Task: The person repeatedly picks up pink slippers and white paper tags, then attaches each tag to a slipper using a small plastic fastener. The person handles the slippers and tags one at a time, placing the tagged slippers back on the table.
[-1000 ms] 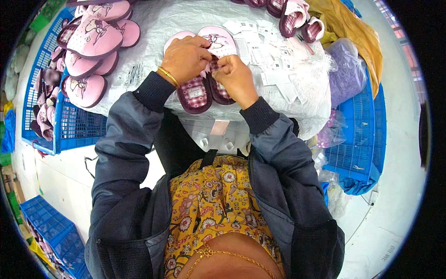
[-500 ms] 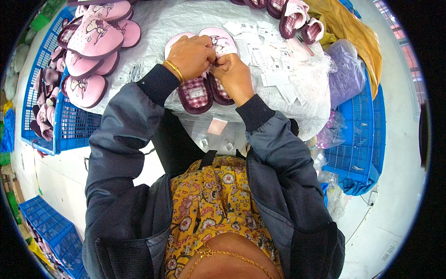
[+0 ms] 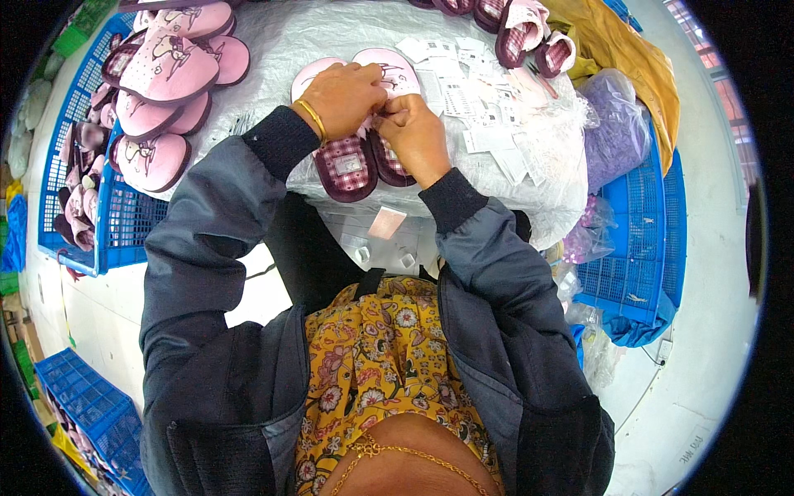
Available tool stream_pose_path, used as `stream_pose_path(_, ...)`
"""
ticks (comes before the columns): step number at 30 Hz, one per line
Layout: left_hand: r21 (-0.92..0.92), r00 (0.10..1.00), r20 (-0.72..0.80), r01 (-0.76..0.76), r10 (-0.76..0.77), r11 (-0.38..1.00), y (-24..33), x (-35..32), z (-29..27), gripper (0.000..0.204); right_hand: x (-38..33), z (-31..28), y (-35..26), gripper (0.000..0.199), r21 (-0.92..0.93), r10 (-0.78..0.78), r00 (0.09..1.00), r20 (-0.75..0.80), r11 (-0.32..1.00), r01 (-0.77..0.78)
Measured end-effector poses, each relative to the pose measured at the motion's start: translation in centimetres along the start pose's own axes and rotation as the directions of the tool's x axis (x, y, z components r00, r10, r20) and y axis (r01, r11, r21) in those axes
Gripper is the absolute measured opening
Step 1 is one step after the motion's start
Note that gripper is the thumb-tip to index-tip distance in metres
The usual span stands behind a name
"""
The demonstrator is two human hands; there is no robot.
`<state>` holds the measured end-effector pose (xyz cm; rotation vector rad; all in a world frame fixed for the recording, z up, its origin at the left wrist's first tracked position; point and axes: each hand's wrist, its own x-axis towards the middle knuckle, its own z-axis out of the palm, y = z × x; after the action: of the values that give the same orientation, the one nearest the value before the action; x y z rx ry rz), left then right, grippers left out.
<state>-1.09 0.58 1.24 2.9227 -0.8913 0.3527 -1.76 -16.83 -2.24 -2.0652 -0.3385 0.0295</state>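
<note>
A pair of pink slippers (image 3: 351, 164) with checked maroon insoles lies side by side on the white plastic-covered table (image 3: 273, 41). My left hand (image 3: 341, 96), with a gold bangle on the wrist, rests closed over the left slipper's strap. My right hand (image 3: 415, 136) pinches the slippers where the two straps meet, touching my left hand. What sits between my fingertips is hidden. Both arms wear dark blue sleeves.
A blue crate (image 3: 99, 223) at the left is piled with pink slippers (image 3: 161, 70). White paper tags (image 3: 484, 107) lie scattered to the right. More slippers (image 3: 521, 29) lie at the far edge. A yellow cloth (image 3: 628, 62), a purple bag (image 3: 616, 128) and another blue crate (image 3: 645, 248) stand at the right.
My hands stay together on the slipper pair; they have shifted slightly toward the straps, and my elbows have drawn a little closer.
</note>
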Motion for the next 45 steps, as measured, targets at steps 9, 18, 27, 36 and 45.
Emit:
stream_pose_path(9,0.006,1.0,-0.009,-0.02,0.02,1.0,0.0,0.0,-2.4,0.024,-0.4,-0.8,-0.3,0.021,0.383,0.172,0.978,0.122,0.901,-0.206)
stream_pose_path(18,-0.107,0.963,-0.271,-0.024,-0.006,0.994,1.9,-3.3,-5.7,0.021,-2.0,-1.1,-2.3,0.018,0.695,-0.056,0.989,0.136,0.717,-0.055)
stream_pose_path(27,-0.273,0.899,-0.402,0.06,-0.171,0.96,1.5,-7.3,-2.7,0.017,-2.5,-1.6,-2.0,0.013,0.579,-0.074,0.975,0.209,0.813,-0.063)
stream_pose_path(36,-0.3,0.968,-0.223,0.046,-0.117,0.953,-1.2,-5.7,1.7,0.024,-3.3,-0.1,-2.0,0.016,0.208,-0.135,0.987,0.083,0.971,0.115)
stream_pose_path(45,-0.398,0.992,-0.101,0.031,-0.077,0.917,-3.0,-4.2,2.3,0.027,-2.9,0.7,-2.1,0.022,0.079,-0.222,0.975,0.014,0.972,0.22)
